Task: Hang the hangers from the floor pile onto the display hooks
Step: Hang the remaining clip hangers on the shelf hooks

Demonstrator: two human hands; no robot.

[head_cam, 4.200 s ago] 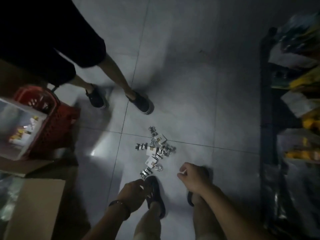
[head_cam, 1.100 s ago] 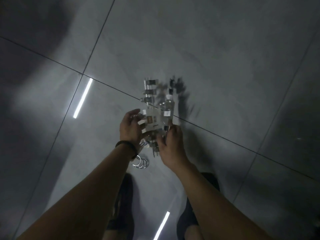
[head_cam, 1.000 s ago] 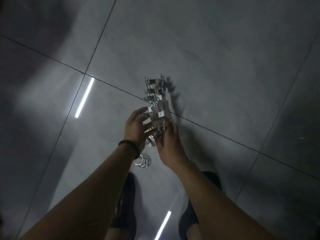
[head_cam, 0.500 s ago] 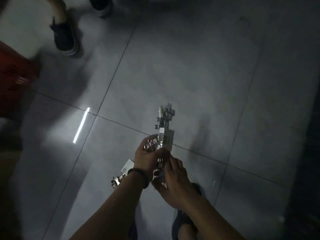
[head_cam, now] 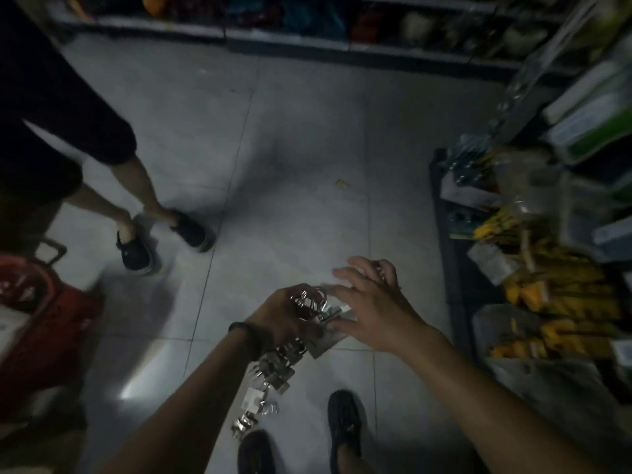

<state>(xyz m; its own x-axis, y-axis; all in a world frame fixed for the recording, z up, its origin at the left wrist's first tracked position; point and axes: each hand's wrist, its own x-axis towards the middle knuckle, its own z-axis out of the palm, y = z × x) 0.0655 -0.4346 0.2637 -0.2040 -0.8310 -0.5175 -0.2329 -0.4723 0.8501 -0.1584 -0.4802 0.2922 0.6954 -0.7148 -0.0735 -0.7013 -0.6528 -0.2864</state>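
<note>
My left hand [head_cam: 282,318] grips a bunch of shiny metal hangers [head_cam: 273,367] by their ring hooks [head_cam: 309,302]; the clip strips with white tags dangle down along my forearm, off the floor. My right hand [head_cam: 371,302] is beside the bunch with fingers spread and straight, its fingertips touching the tags and rings at the top. The display hooks are not plainly visible; a dark shelving unit [head_cam: 444,213] with packaged goods stands to the right.
Another person's legs and dark shoes [head_cam: 164,234] stand on the tiled floor at left. A red basket [head_cam: 37,302] sits at the far left. Another shelf row [head_cam: 307,39] runs along the back. My own shoes [head_cam: 343,419] are at the bottom.
I have risen from the floor with the hangers; the view lifted to show the shelves. My right hand let go of the bunch and opened; the left still holds it.
</note>
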